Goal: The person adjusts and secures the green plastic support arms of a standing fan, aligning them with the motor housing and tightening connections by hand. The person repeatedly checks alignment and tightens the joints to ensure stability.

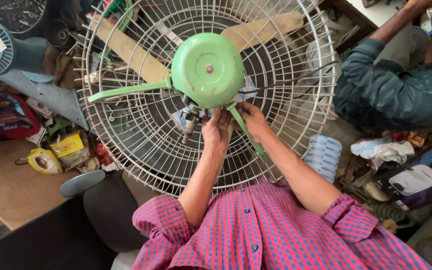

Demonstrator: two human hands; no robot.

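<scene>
Green motor housing (207,69) being worked on at centre of wire fan guard (296,130). Left hand (217,129) and right hand (252,119) both being pressed under housing, fingers curled on small parts there; exact grip cannot be told.

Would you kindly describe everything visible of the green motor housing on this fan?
The green motor housing is a round, domed metal cap, scuffed and dusty, with a small centre bolt. It faces the camera at the hub of the wire fan guard, green support arms radiating from it. The left hand and right hand touch its lower edge.
</scene>
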